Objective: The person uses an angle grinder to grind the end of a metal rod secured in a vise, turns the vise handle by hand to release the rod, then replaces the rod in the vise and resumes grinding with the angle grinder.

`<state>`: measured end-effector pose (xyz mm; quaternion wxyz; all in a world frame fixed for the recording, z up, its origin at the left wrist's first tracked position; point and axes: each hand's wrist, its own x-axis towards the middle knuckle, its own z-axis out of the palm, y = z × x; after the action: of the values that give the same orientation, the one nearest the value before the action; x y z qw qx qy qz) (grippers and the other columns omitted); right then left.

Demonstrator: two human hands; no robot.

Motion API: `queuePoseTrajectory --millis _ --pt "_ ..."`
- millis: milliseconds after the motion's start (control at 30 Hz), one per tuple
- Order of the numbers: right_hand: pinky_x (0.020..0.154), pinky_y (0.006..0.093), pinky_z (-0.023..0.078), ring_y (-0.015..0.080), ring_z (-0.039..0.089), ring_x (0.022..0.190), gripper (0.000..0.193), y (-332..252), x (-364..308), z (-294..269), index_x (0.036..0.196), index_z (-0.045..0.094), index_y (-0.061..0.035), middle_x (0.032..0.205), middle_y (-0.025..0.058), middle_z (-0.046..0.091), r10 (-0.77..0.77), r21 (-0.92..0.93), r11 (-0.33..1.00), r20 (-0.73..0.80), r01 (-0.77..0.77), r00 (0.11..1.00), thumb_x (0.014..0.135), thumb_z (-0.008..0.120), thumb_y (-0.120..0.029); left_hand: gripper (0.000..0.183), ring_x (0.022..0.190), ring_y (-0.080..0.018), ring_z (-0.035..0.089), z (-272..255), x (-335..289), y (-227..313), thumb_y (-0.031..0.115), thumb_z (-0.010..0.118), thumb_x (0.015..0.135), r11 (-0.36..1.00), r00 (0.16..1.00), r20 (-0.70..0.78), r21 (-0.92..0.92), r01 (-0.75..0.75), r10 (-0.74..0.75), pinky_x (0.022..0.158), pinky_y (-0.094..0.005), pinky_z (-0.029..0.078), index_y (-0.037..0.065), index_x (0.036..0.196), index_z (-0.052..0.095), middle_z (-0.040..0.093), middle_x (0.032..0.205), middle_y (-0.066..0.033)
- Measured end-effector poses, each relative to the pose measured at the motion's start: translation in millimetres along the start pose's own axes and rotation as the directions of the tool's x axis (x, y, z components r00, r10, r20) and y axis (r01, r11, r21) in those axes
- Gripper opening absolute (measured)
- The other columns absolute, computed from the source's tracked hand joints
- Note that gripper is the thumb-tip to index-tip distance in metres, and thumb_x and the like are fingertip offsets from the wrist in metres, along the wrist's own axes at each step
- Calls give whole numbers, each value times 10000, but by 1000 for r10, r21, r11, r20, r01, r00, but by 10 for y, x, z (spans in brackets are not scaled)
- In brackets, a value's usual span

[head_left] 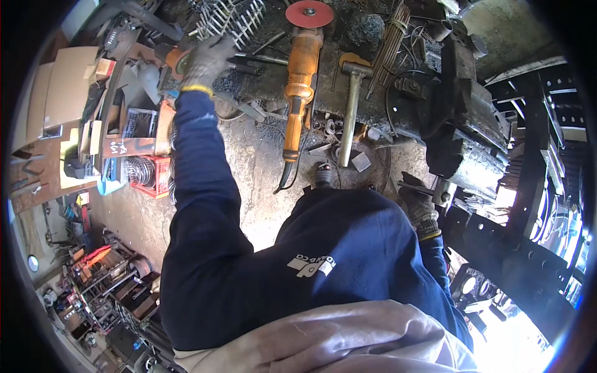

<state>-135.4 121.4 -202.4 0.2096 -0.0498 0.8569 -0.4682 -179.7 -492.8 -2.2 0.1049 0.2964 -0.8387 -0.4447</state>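
Two gloved hands are seen, well apart, each at one end of a cluttered, dark counter (373, 118). The left hand (205, 59) is stretched far forward in a grey glove with a yellow cuff; its fingers are curled down over a small orange tool (176, 60) lying at the counter's left end, and they are laid on it rather than spread. How tightly the tool is gripped cannot be told, since the palm is turned away. The right hand (418, 205), gloved alike, is held low at the counter's near right edge, its fingers closed around a dark metal bar (415, 186) that runs just beside a pale metal block (443, 191). A heavy black vice (460, 105) is set directly above that hand.

Between the hands, a large orange angle grinder (300, 81) with a red disc (309, 13) is laid lengthwise on the counter, its cable hanging over the near edge. A hammer (351, 99) with a pale handle is laid just to the right of it, head away from the person. A bundle of thin rods (393, 40) is leant near the hammer head. A red crate (152, 177) of wire coils is seen on the floor at the left.
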Motion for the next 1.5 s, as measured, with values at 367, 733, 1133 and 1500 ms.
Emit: queuePoseTrajectory --millis 367,733,1133,1500 --pt "1003 348 513 217 622 1191 477 -37 107 91 1360 579 -63 1311 118 644 -129 -5 991 216 133 968 903 705 -110 302 746 -95 619 259 -1438 326 235 661 986 952 963 28 -156 -262 270 639 -253 511 22 1199 679 699 965 -44" --pt "1041 354 486 215 598 1228 517 -43 371 -68 1366 588 -93 1345 115 627 -258 102 966 422 237 869 881 750 -165 522 1076 -228 663 1838 -2518 1987 226 814 871 591 574 226 -10 -806 787 885 -341 558 -6 1305 640 707 1137 -149" --pt "975 442 497 370 637 1130 413 -182 476 -469 1207 683 -124 1177 176 690 -434 62 881 500 469 749 865 741 -348 713 852 -322 712 2546 -2832 2886 481 814 816 349 488 267 432 -831 831 770 -420 571 27 1315 582 718 941 -161" --pt "903 471 518 400 670 1043 376 -119 475 -715 1138 705 -114 1078 182 716 -519 -73 761 528 644 672 888 704 -395 680 833 -346 720 3028 -3028 3180 483 785 811 430 646 218 587 -685 731 754 -466 564 50 1288 568 717 945 -161"
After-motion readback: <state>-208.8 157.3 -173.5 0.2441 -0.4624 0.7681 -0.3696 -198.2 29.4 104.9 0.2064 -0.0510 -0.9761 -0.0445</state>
